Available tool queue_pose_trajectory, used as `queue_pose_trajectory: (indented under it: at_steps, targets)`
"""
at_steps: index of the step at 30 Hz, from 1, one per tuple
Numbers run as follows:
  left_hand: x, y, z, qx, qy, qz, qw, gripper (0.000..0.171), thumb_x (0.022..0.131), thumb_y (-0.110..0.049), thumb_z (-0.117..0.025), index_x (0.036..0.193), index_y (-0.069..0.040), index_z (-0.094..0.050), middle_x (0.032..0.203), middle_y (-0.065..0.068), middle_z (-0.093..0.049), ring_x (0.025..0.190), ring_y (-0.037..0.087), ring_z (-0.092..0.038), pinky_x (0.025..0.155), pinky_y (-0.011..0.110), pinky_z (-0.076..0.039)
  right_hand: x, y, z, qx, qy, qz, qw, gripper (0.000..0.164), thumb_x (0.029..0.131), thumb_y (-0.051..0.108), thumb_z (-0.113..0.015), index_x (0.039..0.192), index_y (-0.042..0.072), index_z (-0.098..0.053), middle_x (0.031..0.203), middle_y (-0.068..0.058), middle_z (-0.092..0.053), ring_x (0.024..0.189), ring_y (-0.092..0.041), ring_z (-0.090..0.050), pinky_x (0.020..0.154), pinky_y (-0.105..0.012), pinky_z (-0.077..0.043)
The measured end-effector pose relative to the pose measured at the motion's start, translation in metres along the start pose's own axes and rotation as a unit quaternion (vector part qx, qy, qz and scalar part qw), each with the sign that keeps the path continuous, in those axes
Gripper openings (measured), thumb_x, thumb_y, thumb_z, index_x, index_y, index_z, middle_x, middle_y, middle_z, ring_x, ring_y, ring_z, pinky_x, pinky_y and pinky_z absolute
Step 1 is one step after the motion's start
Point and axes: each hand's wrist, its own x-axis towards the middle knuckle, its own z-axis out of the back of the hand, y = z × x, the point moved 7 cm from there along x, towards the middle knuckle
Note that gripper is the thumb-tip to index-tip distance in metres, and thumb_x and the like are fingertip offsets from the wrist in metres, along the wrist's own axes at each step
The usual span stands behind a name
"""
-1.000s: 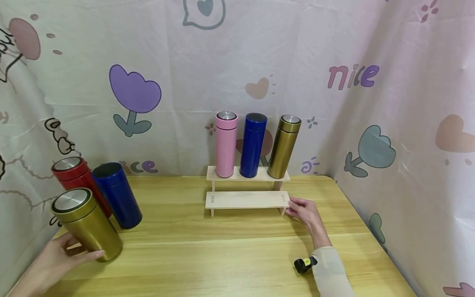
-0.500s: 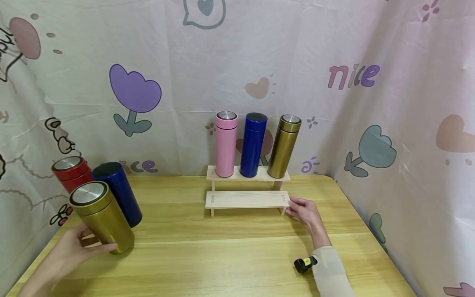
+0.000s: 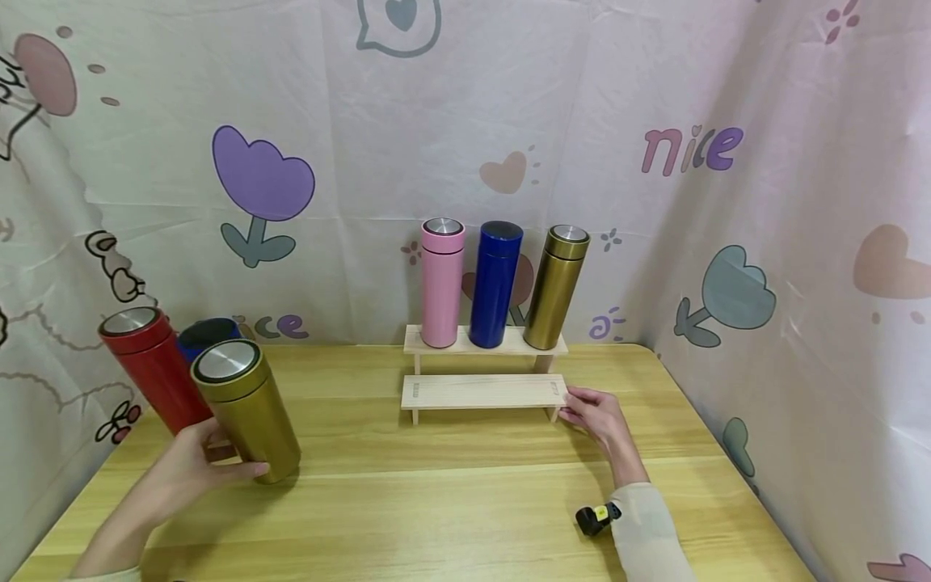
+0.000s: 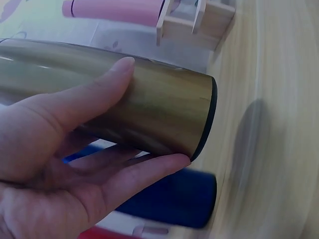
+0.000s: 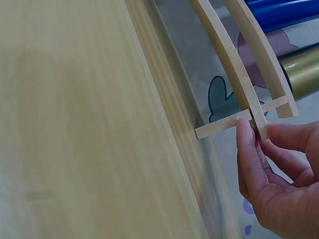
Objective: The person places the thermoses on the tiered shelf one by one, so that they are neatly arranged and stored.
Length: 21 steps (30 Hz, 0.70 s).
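My left hand (image 3: 185, 473) grips a gold thermos bottle (image 3: 254, 420) low on its body, thumb on the near side. The left wrist view shows the bottle's dark base (image 4: 212, 119) lifted over the table, with its shadow (image 4: 249, 144) on the wood. Behind it are a blue thermos (image 3: 207, 333), mostly hidden, and a red thermos (image 3: 156, 368). At the right, my right hand (image 3: 600, 420) pinches the right end of the lower step of a two-tier wooden rack (image 3: 480, 392), thumb on top and fingers under the board in the right wrist view.
On the rack's upper step stand a pink thermos (image 3: 442, 291), a blue thermos (image 3: 496, 287) and a gold thermos (image 3: 556, 291). The wooden table (image 3: 407, 501) runs back to a printed curtain (image 3: 364, 162) behind and along both sides. A black wrist camera (image 3: 595, 519) sits by my right sleeve.
My left hand has carried the gold thermos rightward, from in front of the red thermos to in front of the blue one. My right hand stays at the rack.
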Motion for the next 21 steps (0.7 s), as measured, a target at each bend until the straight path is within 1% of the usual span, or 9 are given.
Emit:
queue_pose_trajectory:
  at_steps: [1, 3, 4, 6, 8, 11, 14, 18, 21]
  targets:
    - [0.002, -0.003, -0.002, 0.003, 0.002, -0.002, 1.0, 0.063, 0.083, -0.022, -0.087, 0.13, 0.008, -0.057, 0.121, 0.022, -0.071, 0.098, 0.021, -0.074, 0.075, 0.023, -0.06, 0.0, 0.0, 0.0, 0.0, -0.001, 0.0, 1.0, 0.045, 0.101, -0.002, -0.06, 0.143, -0.015, -0.049, 0.109, -0.014, -0.07, 0.081, -0.011, -0.073, 0.079, -0.022, -0.063]
    - [0.005, -0.009, -0.007, 0.006, 0.006, -0.008, 0.9999, 0.064, 0.083, -0.023, -0.088, 0.129, 0.009, -0.058, 0.119, 0.021, -0.072, 0.1, 0.027, -0.073, 0.076, 0.024, -0.06, 0.0, 0.0, 0.0, -0.001, -0.002, 0.0, 1.0, 0.044, 0.101, -0.002, -0.06, 0.143, -0.014, -0.05, 0.108, -0.015, -0.07, 0.081, -0.01, -0.073, 0.079, -0.022, -0.063]
    - [0.007, -0.013, -0.009, 0.007, 0.007, -0.012, 0.9999, 0.063, 0.082, -0.024, -0.088, 0.129, 0.008, -0.059, 0.119, 0.02, -0.072, 0.101, 0.027, -0.073, 0.077, 0.023, -0.059, 0.0, 0.0, 0.0, 0.0, -0.001, 0.0, 1.0, 0.045, 0.101, -0.002, -0.059, 0.143, -0.015, -0.05, 0.108, -0.015, -0.07, 0.081, -0.011, -0.073, 0.079, -0.022, -0.063]
    - [0.01, -0.02, -0.015, 0.0, 0.014, -0.024, 0.9996, 0.064, 0.083, -0.024, -0.088, 0.131, 0.007, -0.059, 0.122, 0.022, -0.071, 0.103, 0.029, -0.072, 0.078, 0.024, -0.06, -0.001, 0.0, -0.001, 0.001, -0.001, 0.0, 1.0, 0.045, 0.101, -0.002, -0.06, 0.143, -0.015, -0.049, 0.107, -0.014, -0.07, 0.081, -0.011, -0.073, 0.079, -0.022, -0.063]
    - [0.014, -0.028, -0.02, -0.009, 0.019, -0.037, 0.9991, 0.065, 0.082, -0.023, -0.088, 0.132, 0.007, -0.059, 0.123, 0.022, -0.071, 0.103, 0.029, -0.073, 0.08, 0.022, -0.059, -0.001, 0.0, -0.001, -0.001, 0.0, -0.001, 1.0, 0.045, 0.101, -0.002, -0.06, 0.143, -0.015, -0.049, 0.107, -0.014, -0.07, 0.081, -0.011, -0.073, 0.079, -0.022, -0.063]
    - [0.02, -0.039, -0.028, -0.023, 0.027, -0.05, 0.9981, 0.064, 0.081, -0.023, -0.089, 0.131, 0.005, -0.06, 0.123, 0.021, -0.071, 0.104, 0.029, -0.073, 0.081, 0.025, -0.061, -0.001, 0.0, 0.0, -0.001, -0.001, -0.003, 1.0, 0.046, 0.101, -0.001, -0.06, 0.144, -0.014, -0.049, 0.107, -0.013, -0.07, 0.081, -0.01, -0.072, 0.08, -0.022, -0.063]
    - [0.027, -0.048, -0.036, -0.037, 0.039, -0.071, 0.996, 0.064, 0.081, -0.022, -0.089, 0.13, 0.005, -0.06, 0.122, 0.021, -0.071, 0.105, 0.031, -0.072, 0.084, 0.034, -0.063, -0.001, -0.001, 0.001, -0.003, -0.008, -0.007, 1.0, 0.046, 0.101, 0.0, -0.06, 0.144, -0.013, -0.049, 0.108, -0.013, -0.07, 0.08, -0.01, -0.072, 0.079, -0.022, -0.063]
    - [0.031, -0.056, -0.048, -0.059, 0.058, -0.084, 0.9931, 0.065, 0.081, -0.021, -0.089, 0.132, 0.007, -0.059, 0.125, 0.023, -0.069, 0.109, 0.035, -0.071, 0.088, 0.046, -0.063, -0.001, -0.001, 0.001, -0.003, -0.007, -0.008, 1.0, 0.046, 0.101, -0.001, -0.06, 0.145, -0.013, -0.049, 0.111, -0.014, -0.069, 0.08, -0.01, -0.072, 0.08, -0.022, -0.063]
    - [0.034, -0.06, -0.052, -0.058, 0.059, -0.077, 0.9936, 0.066, 0.081, -0.022, -0.089, 0.133, 0.005, -0.059, 0.127, 0.022, -0.069, 0.111, 0.035, -0.07, 0.09, 0.047, -0.062, -0.001, 0.0, 0.0, 0.001, -0.002, -0.007, 1.0, 0.047, 0.101, -0.002, -0.061, 0.144, -0.013, -0.048, 0.111, -0.015, -0.069, 0.08, -0.01, -0.072, 0.08, -0.022, -0.063]
